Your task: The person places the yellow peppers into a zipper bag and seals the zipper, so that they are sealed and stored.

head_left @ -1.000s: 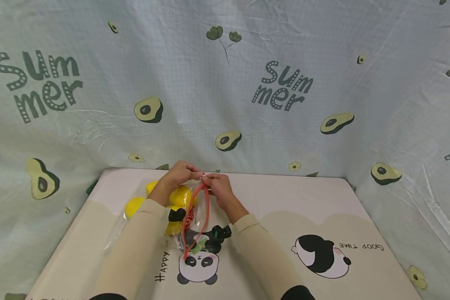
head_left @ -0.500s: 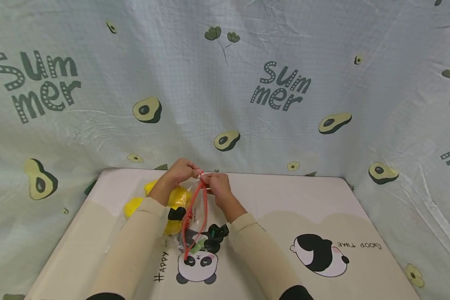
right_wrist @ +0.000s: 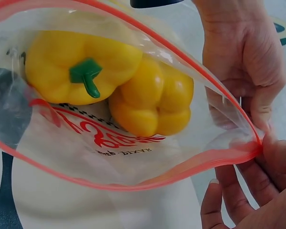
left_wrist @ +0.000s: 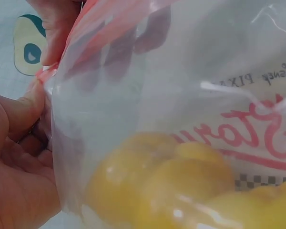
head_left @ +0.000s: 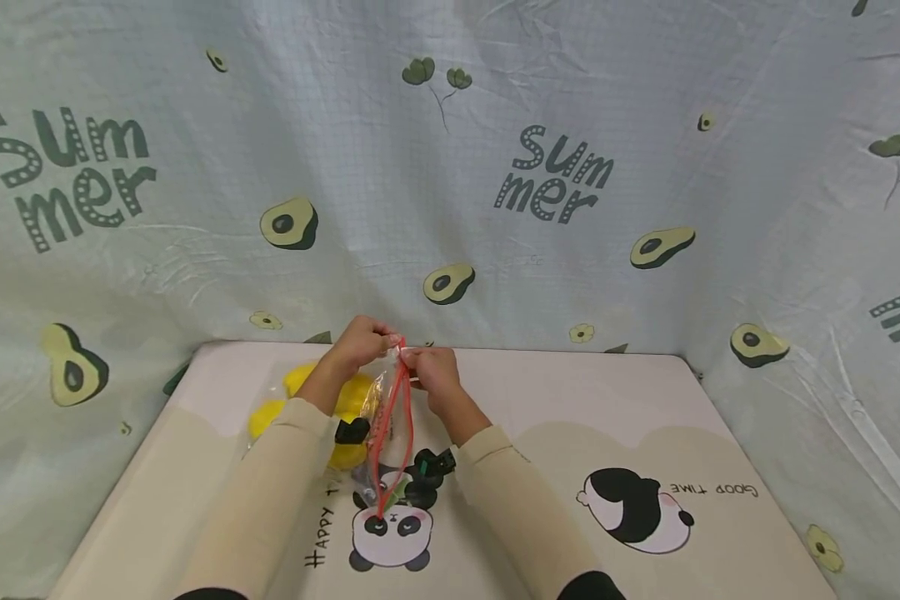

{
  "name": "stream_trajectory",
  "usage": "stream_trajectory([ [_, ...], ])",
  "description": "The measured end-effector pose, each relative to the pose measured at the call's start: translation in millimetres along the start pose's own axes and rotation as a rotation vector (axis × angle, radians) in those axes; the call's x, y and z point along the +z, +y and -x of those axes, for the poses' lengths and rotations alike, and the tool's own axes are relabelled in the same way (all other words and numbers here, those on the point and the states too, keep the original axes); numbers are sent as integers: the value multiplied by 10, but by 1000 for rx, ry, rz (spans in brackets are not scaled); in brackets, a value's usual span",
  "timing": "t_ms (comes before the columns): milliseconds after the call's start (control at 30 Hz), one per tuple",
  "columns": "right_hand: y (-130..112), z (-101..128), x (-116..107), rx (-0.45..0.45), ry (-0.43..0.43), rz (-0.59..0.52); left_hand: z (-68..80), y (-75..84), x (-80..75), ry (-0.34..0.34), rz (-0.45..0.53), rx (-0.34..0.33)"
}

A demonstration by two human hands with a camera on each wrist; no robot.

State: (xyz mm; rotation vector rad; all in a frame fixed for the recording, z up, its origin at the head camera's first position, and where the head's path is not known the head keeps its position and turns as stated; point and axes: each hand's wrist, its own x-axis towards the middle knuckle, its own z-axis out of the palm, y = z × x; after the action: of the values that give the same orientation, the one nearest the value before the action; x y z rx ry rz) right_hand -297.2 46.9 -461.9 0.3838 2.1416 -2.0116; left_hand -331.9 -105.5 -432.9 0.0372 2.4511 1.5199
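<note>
Behind the panda mat (head_left: pixel 645 400) (cream), an avocado-print sheet (head_left: pixel 450 167).

left wrist: peppers (left_wrist: pixel 171 186) blurred | bag (left_wrist: pixel 190 95) print cut off, perhaps "Story"

We see two peppers (right_wrist: pixel 109 81) inside the bag (right_wrist: pixel 133 162), which lies on the mat (head_left: pixel 570 417), its mouth between our hands at the far end.

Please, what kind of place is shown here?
Probably a makeshift recording corner indoors, not a real kitchen: an avocado-print cloth hangs as walls around a panda-print mat, where both hands pinch a zip bag of yellow peppers.
</note>
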Motion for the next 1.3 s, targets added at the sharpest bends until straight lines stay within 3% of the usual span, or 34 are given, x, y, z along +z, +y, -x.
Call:
stream_trajectory([
  [267,10,32,0,9,1,10,19,34,-24,8,18,-62],
  [700,93,63,-16,1,-5,11,20,36,-23,24,24,-16],
  [1300,108,112,-32,-17,14,65,25,17,52,65,72,-89],
])
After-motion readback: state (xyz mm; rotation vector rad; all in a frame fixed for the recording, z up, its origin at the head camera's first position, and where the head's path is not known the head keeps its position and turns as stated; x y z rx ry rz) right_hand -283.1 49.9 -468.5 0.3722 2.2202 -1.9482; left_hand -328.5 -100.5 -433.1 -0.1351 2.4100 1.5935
